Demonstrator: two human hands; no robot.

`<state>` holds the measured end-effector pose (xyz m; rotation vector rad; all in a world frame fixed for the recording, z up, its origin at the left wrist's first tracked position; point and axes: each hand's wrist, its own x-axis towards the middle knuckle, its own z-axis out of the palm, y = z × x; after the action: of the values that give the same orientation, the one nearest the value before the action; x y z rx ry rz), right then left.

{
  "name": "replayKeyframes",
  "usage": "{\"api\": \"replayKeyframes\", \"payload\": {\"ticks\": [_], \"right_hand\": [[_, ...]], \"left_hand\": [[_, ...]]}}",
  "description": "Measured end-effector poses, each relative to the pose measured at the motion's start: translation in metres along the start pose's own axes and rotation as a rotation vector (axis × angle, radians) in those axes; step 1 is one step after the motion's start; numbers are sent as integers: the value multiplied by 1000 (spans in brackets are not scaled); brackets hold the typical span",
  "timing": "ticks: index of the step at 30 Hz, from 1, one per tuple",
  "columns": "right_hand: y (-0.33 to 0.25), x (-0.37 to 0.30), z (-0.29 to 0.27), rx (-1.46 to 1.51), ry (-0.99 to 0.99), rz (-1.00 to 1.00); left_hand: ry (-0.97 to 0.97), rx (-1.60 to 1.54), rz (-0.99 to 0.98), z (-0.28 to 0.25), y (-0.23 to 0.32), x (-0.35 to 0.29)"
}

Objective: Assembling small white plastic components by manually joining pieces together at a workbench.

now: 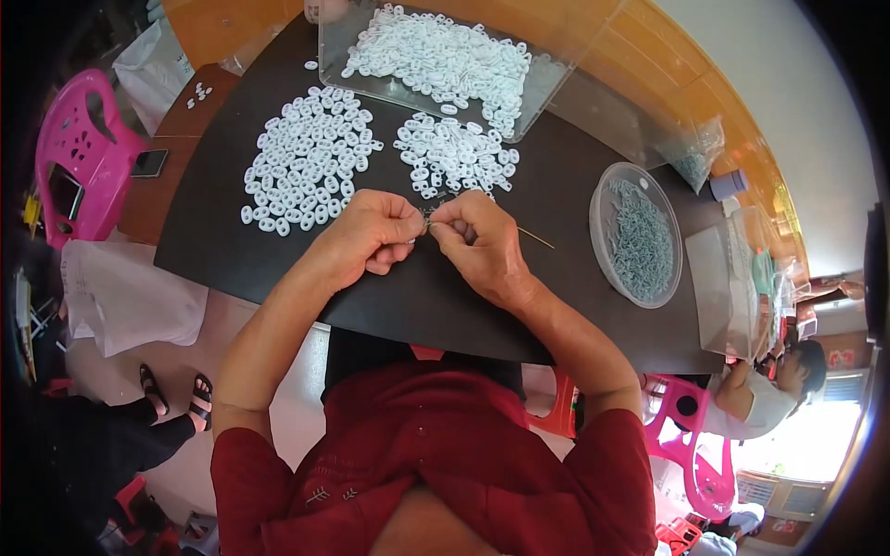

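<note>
Left hand and right hand pinch a small, partly hidden item, which could drop if either grip slackens.

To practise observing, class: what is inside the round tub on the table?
The round tub holds a pile of small, thin, greyish pieces; those beneath the top layer are covered.

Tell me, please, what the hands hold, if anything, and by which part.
The left hand and right hand pinch close together; anything held is too small to identify, and its gripped part cannot be told.
</note>
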<state>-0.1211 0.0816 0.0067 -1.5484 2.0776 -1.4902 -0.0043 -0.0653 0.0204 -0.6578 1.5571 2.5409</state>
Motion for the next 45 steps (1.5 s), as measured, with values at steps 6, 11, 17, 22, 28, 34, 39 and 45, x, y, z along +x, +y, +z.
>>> {"api": "replayKeyframes", "payload": {"ticks": [6,11,17,22,28,34,39,45], "right_hand": [[3,5,6,-127,46,-148],[12,0,-6,-305,75,-276],[7,-4,-93,-473,255,-326],[12,-30,-167,-540,444,-117],[33,-69,-226,-678,584,-46],[67,-70,-263,-702,622,277],[108,-44,-289,-790,609,269],[154,-20,-311,-932,479,370]], "left_hand": [[211,434,306,10,-7,-2],[357,758,500,14,-11,4],[356,832,531,28,-3,-4],[322,1152,799,51,-2,1],[355,1462,931,51,-6,11],[335,1573,1005,53,-9,17],[357,1569,981,51,-11,19],[396,1544,1002,56,-11,12]]}}
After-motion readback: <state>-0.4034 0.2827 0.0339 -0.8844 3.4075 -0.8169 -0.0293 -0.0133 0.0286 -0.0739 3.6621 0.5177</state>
